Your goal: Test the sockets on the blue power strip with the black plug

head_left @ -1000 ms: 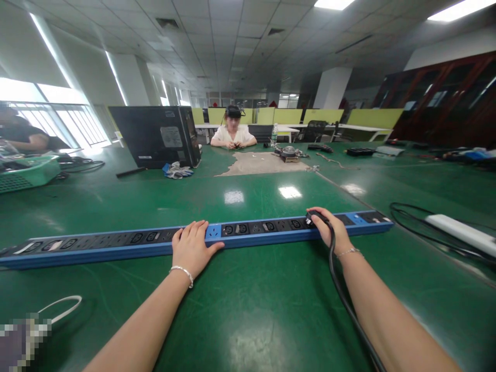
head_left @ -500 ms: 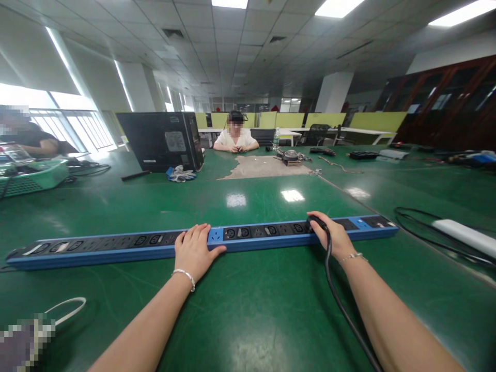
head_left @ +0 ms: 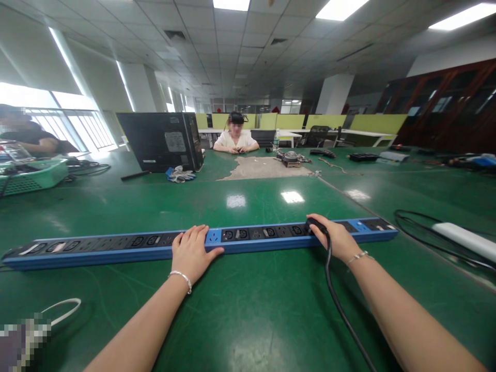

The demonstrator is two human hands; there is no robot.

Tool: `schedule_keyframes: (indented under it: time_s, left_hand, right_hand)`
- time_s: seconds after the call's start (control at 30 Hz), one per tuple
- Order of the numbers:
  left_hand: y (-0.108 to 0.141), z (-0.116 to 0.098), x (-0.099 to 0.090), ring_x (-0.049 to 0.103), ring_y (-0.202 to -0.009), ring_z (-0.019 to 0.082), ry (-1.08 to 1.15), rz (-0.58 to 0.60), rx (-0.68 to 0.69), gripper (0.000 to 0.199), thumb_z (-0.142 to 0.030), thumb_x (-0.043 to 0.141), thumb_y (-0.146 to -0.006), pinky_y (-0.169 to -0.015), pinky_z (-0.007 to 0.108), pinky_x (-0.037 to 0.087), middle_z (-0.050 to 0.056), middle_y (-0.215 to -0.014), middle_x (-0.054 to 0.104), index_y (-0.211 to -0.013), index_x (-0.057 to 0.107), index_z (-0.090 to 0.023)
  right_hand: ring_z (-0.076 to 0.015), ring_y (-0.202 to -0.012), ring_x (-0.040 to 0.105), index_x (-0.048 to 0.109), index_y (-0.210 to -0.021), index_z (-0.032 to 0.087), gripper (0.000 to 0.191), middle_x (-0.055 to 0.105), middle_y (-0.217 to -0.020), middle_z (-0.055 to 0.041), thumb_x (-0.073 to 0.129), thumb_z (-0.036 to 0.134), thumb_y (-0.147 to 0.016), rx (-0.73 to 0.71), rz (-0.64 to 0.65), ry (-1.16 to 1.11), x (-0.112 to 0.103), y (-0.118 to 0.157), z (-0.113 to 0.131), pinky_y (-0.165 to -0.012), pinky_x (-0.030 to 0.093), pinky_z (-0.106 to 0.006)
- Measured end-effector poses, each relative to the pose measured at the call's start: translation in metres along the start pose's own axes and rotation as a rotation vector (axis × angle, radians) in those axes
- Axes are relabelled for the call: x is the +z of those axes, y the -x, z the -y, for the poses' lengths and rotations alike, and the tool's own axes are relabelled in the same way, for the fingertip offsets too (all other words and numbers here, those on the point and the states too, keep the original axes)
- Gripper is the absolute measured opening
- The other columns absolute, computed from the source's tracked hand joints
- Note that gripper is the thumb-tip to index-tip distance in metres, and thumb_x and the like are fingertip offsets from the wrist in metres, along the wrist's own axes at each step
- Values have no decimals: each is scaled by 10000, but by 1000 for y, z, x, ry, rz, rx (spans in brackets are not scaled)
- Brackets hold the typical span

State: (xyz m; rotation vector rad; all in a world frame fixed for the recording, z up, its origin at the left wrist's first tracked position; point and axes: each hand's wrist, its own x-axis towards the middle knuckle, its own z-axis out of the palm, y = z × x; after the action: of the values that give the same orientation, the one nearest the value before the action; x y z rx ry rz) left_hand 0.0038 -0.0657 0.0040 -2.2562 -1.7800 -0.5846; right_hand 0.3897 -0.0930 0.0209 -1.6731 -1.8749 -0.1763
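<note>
A long blue power strip [head_left: 248, 245] with black sockets lies across the green table. Near its middle, my left hand [head_left: 194, 252] is wrapped over the strip, fingers on top and thumb along the front side. Farther right, my right hand [head_left: 333, 236] grips a black plug [head_left: 315, 224] at the sockets; the fingers partly cover it, and how deep it sits cannot be seen. From the plug a black cable [head_left: 337, 297] runs down toward the front edge of the view.
A black computer case [head_left: 158, 142], gloves [head_left: 180, 174] and a green basket [head_left: 36, 175] stand beyond the strip at left. A white bar [head_left: 465, 237] and black cables lie at right. A person [head_left: 235, 139] sits opposite; another sits far left.
The strip and my left hand have shifted slightly left in the view. My right hand still holds the plug at the same part of the strip, its wrist slightly farther right.
</note>
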Motion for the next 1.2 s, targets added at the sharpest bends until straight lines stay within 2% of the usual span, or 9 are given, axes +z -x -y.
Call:
schedule_keyframes:
  time_s: [0.1,0.27,0.53,0.73,0.93,1.03,1.2]
  left_hand:
    - [0,0,0,427,-1230,271,-4,1,-4,599,-583,515,-761,-1011,447,264,96,-1302,537,-1237,502,-221]
    - [-1,-1,-1,425,-1231,275,-12,14,-7,596,-587,506,-763,-1008,445,269,92,-1300,538,-1242,501,-231]
    - [0,0,0,438,-1217,277,-17,-16,3,590,-587,501,-769,-1002,443,277,85,-1290,548,-1225,507,-213]
    - [0,0,1,435,-1223,272,-25,-12,3,603,-593,500,-766,-1002,443,279,84,-1292,547,-1228,503,-206]
    - [-1,-1,0,430,-1232,266,-30,-3,-5,592,-597,479,-777,-1003,439,280,83,-1298,544,-1232,500,-219]
    - [-1,-1,0,428,-1234,265,-35,-3,-5,593,-596,479,-778,-1005,436,279,83,-1302,540,-1231,502,-214]
    - [-1,0,1,432,-1230,266,-35,2,-5,601,-586,481,-783,-1008,441,275,88,-1307,536,-1239,499,-196]
  right_hand:
    - [-210,-841,668,596,-1115,201,340,691,-1006,-72,442,348,-850,-25,38,-4,-4,-3,-2,-776,523,-324]
    - [-200,-773,670,603,-1095,209,334,706,-932,-58,454,376,-846,-6,94,-85,-3,-4,-10,-701,532,-308]
    - [-216,-869,664,599,-1115,204,340,695,-995,-68,463,361,-846,-21,59,-88,0,2,-6,-765,537,-332]
    - [-217,-980,630,583,-1142,197,341,660,-1097,-78,445,325,-858,-78,-40,-18,11,13,0,-882,506,-380]
    - [-220,-1019,605,566,-1153,194,336,640,-1138,-85,432,304,-865,-40,-173,-6,23,21,4,-942,460,-420]
    - [-222,-1002,611,577,-1141,202,335,646,-1125,-79,434,321,-862,-31,-149,13,20,19,4,-918,473,-403]
    - [-218,-883,642,608,-1073,210,312,688,-994,-67,451,353,-843,-11,-81,7,16,13,0,-806,510,-352]
